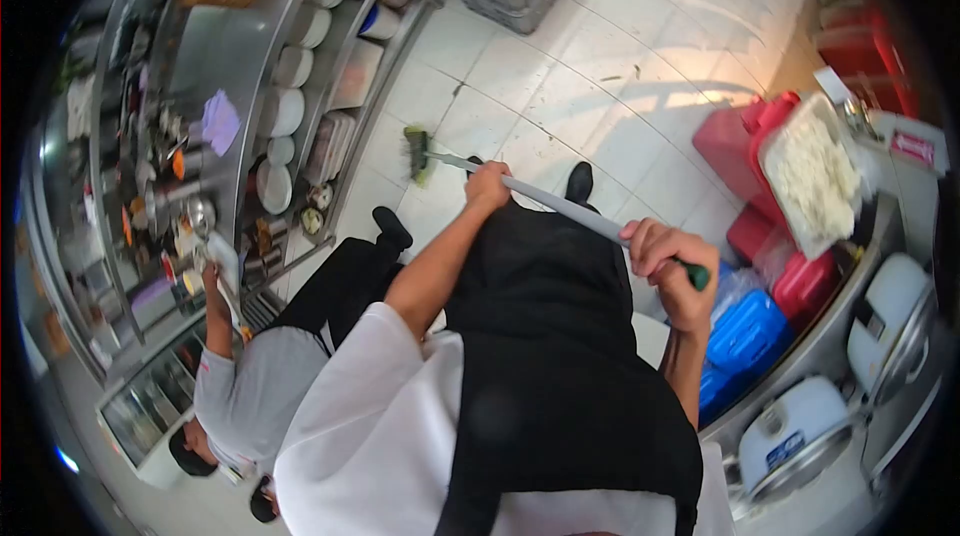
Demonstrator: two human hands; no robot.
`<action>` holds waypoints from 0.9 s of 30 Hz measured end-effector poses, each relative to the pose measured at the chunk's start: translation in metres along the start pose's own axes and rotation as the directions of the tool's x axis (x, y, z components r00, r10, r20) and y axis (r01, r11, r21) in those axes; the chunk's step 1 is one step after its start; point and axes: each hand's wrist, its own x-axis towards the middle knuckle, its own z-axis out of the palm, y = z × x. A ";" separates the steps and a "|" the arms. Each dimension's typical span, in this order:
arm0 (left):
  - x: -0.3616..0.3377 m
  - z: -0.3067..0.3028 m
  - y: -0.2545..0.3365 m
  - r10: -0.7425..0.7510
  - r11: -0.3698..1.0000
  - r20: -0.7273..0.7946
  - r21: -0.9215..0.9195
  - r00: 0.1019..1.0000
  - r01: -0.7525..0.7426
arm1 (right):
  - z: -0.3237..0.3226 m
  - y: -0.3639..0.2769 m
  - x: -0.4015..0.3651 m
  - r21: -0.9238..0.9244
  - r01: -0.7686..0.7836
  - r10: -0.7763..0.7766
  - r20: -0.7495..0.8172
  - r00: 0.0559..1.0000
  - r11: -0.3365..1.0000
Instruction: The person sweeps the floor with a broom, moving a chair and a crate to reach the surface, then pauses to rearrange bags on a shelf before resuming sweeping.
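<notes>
**Q:** Down on the tiled floor (620, 46), what is at work?

**A:** A broom (560, 204). Its green bristle head touches the tiles just ahead of the person's black shoes, and the grey handle slants back up across a black apron.

**Q:** How is it held?

**A:** Both hands are closed around the handle, well apart. The left hand (488, 184) is lower down and the right hand (665, 256) is near the green top end. That spread likely gives leverage and steering.

**Q:** And around them?

**A:** To the left, a co-worker (250, 391) in grey reaches to a steel surface (215, 46), with shelves (345, 76) of white plates beneath it. To the right, red and blue containers (750, 331) sit against the wall, off the open tiles. A tray (812, 176) of something white rests above them, near the rice cookers (795, 431).
</notes>
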 end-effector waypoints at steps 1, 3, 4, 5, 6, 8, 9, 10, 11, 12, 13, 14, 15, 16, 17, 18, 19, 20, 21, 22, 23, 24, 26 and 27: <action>0.006 0.022 -0.002 0.035 0.998 -0.068 -0.046 0.997 -0.038 | -0.003 -0.004 0.006 0.015 -0.009 0.008 0.038 0.999 1.000; 0.012 0.052 0.035 0.121 0.966 -0.199 -0.203 0.973 -0.161 | -0.018 -0.032 0.011 -0.121 0.156 -0.127 0.214 0.968 0.980; 0.023 0.068 0.061 0.245 0.931 -0.265 -0.203 0.933 -0.302 | -0.029 -0.049 0.009 -0.155 0.208 -0.175 0.203 0.963 0.966; 0.022 0.067 0.101 0.320 0.860 -0.354 -0.280 0.879 -0.426 | -0.043 -0.070 0.014 -0.157 0.260 -0.211 0.271 0.939 0.953; 0.018 0.054 0.139 0.308 0.855 -0.280 -0.338 0.909 -0.394 | -0.051 -0.088 0.014 -0.169 0.301 -0.239 0.312 0.920 0.939; 0.016 0.024 0.186 0.396 0.836 -0.241 -0.304 0.886 -0.456 | -0.046 -0.116 0.021 -0.269 0.349 -0.237 0.371 0.898 0.898; 0.012 0.008 0.203 0.378 0.854 -0.206 -0.299 0.903 -0.426 | -0.041 -0.126 0.023 -0.305 0.375 -0.236 0.407 0.882 0.875; 0.008 -0.005 0.209 0.398 0.842 -0.198 -0.309 0.896 -0.443 | -0.039 -0.139 0.024 -0.303 0.392 -0.237 0.440 0.866 0.869; 0.000 -0.019 0.213 0.413 0.831 -0.192 -0.320 0.890 -0.454 | -0.042 -0.152 0.024 -0.262 0.456 -0.297 0.476 0.828 0.850; -0.012 -0.032 0.211 0.384 0.831 -0.227 -0.338 0.895 -0.442 | -0.044 -0.164 0.023 -0.211 0.513 -0.352 0.515 0.782 0.832; -0.033 -0.044 0.207 0.389 0.793 -0.267 -0.391 0.882 -0.468 | -0.057 -0.180 0.014 -0.202 0.576 -0.437 0.470 0.766 0.792; -0.057 -0.049 0.199 0.387 0.754 -0.308 -0.437 0.869 -0.491 | -0.049 -0.194 0.019 -0.081 0.593 -0.458 0.555 0.694 0.801; -0.079 -0.052 0.186 0.355 0.770 -0.319 -0.433 0.879 -0.469 | -0.045 -0.195 0.020 -0.037 0.588 -0.456 0.591 0.665 0.808; -0.099 -0.055 0.172 0.308 0.787 -0.339 -0.435 0.889 -0.438 | -0.041 -0.195 0.026 0.036 0.564 -0.458 0.628 0.629 0.825; -0.112 -0.053 0.150 0.238 0.821 -0.282 -0.453 0.929 -0.348 | -0.036 -0.192 0.035 0.126 0.529 -0.466 0.668 0.580 0.839; -0.111 -0.035 0.125 0.146 0.847 -0.254 -0.466 0.956 -0.254 | -0.038 -0.173 0.036 0.071 0.395 -0.363 0.564 0.741 0.916; -0.108 -0.023 0.096 0.069 0.856 -0.168 -0.497 0.983 -0.145 | -0.040 -0.143 0.038 0.021 0.232 -0.216 0.457 0.863 0.973; -0.098 0.004 0.067 -0.038 0.857 -0.119 -0.515 0.992 -0.029 | -0.022 -0.113 0.042 -0.014 0.105 -0.086 0.470 0.879 0.994; -0.091 0.035 0.040 -0.120 0.830 -0.135 -0.558 0.984 0.024 | -0.007 -0.088 0.041 -0.093 0.041 0.007 0.467 0.884 0.995; -0.091 0.057 0.021 -0.229 0.794 -0.118 -0.597 0.966 0.116 | 0.004 -0.065 0.037 -0.101 -0.015 0.064 0.502 0.862 0.995; -0.094 0.068 0.009 -0.313 0.755 -0.095 -0.629 0.945 0.187 | 0.014 -0.053 0.035 -0.123 -0.059 0.115 0.521 0.846 0.991; -0.096 0.072 -0.002 -0.282 0.748 -0.051 -0.637 0.958 0.186 | 0.030 -0.054 0.036 -0.142 -0.062 0.130 0.546 0.828 0.988; -0.083 0.090 0.011 -0.148 0.771 -0.152 -0.637 0.977 0.017 | 0.043 -0.081 0.016 -0.270 0.069 0.147 0.699 0.699 0.960; -0.074 0.095 0.028 0.003 0.778 -0.250 -0.608 0.968 -0.159 | 0.059 -0.099 0.013 -0.265 0.133 0.113 0.740 0.663 0.955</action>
